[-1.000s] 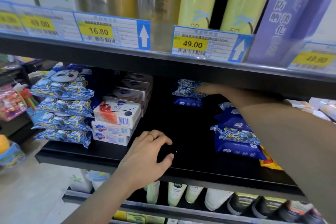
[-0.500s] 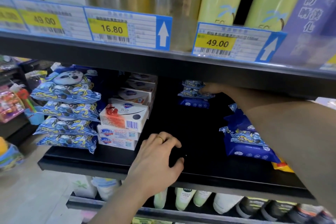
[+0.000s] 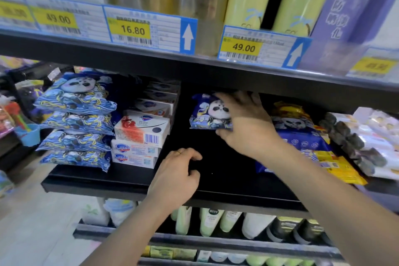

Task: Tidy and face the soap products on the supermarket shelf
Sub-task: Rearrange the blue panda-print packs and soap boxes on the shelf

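Black shelf deck [image 3: 138, 176] is running across mid-frame under the price-tag rail [image 3: 151, 28]; a bare dark gap is lying at its centre. At 9 o'clock of the gap, a stack of panda wet-wipe packs [image 3: 75, 123] is sitting flush left of stacked soap boxes [image 3: 140, 134]. At 3 o'clock, more blue and yellow packs [image 3: 302, 136] are lying loosely heaped.

Right hand [image 3: 244, 123] is holding one panda wipe pack [image 3: 208, 114], fingers spread over its top, thumb curling under its right edge. Pack is hanging above the gap, long axis roughly 9-to-3, panda face toward camera, at 9 o'clock of the palm.

Left hand [image 3: 174, 179] is resting on the shelf front lip, fingers loosely curled, holding nothing; it is lying at 7 o'clock of the pack.

Judgement: the right hand is carrying the move; the free deck directly below, at 6 o'clock, looks like the landing spot.
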### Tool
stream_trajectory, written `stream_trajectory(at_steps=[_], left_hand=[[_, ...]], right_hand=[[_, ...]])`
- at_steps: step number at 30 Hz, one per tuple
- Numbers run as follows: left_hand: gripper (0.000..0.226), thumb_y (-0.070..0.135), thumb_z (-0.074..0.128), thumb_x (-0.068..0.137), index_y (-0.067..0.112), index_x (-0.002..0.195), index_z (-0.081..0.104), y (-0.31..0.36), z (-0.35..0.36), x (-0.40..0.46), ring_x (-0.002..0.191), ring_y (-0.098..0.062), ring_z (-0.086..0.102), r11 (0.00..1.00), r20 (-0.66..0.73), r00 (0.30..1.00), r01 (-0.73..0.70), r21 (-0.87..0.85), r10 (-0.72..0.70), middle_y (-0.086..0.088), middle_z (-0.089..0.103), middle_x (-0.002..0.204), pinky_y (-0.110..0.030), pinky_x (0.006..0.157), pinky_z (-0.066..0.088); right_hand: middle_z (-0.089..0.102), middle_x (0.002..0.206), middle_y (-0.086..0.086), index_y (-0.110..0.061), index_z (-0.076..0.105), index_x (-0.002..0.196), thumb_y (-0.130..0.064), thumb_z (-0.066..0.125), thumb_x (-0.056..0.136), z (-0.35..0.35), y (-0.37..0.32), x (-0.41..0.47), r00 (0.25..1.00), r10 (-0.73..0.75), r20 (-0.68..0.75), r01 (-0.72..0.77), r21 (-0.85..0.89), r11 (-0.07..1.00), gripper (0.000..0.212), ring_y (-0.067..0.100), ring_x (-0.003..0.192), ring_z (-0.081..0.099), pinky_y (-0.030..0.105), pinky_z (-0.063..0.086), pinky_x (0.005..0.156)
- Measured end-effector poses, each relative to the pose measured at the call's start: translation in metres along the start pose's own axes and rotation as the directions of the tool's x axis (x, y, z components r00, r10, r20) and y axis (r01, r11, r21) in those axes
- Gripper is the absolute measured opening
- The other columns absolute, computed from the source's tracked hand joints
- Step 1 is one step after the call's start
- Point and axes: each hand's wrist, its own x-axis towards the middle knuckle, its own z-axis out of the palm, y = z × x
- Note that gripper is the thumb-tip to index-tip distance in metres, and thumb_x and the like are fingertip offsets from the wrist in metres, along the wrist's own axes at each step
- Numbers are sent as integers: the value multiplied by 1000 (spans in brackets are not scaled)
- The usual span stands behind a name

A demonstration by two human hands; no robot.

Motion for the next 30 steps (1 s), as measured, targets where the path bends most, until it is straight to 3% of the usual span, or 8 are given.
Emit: stream_trajectory(at_steps=[3,5,8,11,14,18,24,30], left_hand=[[48,-7,50,89,35,107,65,5,-3,2,110,-3,63,946,-37,994,90,-311,-107,16,73,110,-22,103,44],[47,-8,45,95,31,101,69,10,-10,4,104,-8,71,784,-26,979,147,-603,-204,12,79,97,-20,95,50],[33,37,41,110,29,111,73,15,-27,3,100,-17,77,573,126,962,245,-782,-240,4,82,100,-19,81,57],[55,67,66,86,30,127,68,21,-33,-6,106,-16,76,532,267,950,312,-787,-162,3,79,116,-32,86,63],[55,49,86,82,26,127,66,32,-29,-12,103,-16,77,541,293,939,344,-767,-181,4,79,112,-35,77,65],[33,25,80,92,21,123,68,34,-22,-18,100,-19,78,528,306,927,375,-762,-218,-1,80,109,-33,74,65],[32,15,81,91,25,117,67,30,-19,-27,97,-24,79,502,254,936,346,-793,-245,-2,79,111,-32,74,65],[39,31,88,70,41,103,70,34,-26,-29,104,-21,77,505,205,967,252,-825,-149,-1,78,113,-36,79,65]], right_hand=[[47,142,4,-34,38,154,-38,79,75,12,-6,-42,994,-14,-104,9,-45,999,89,33,123,40,44,46,101],[49,135,4,-31,41,152,-35,82,73,18,-7,-62,990,-20,-142,19,-9,1000,90,31,116,42,43,48,95],[48,132,1,-30,40,153,-32,85,72,27,-6,-80,987,-37,-157,41,23,999,92,27,112,42,41,50,93],[47,136,-1,-31,41,153,-31,86,73,33,-7,-90,986,-48,-158,60,69,996,92,26,113,42,43,49,94],[49,135,-2,-30,45,152,-24,89,70,38,-8,-97,979,-72,-190,98,133,986,93,26,112,44,43,49,93],[45,140,-4,-32,44,152,-26,91,70,43,-5,-108,975,-108,-197,141,161,977,95,23,117,43,39,49,98],[26,153,-15,-45,29,154,-61,71,81,42,10,-129,985,-38,-169,104,403,909,86,7,136,31,21,32,105],[42,130,-32,-55,38,145,-81,50,84,26,13,-134,968,249,-41,-145,720,679,67,4,92,62,17,46,73]])
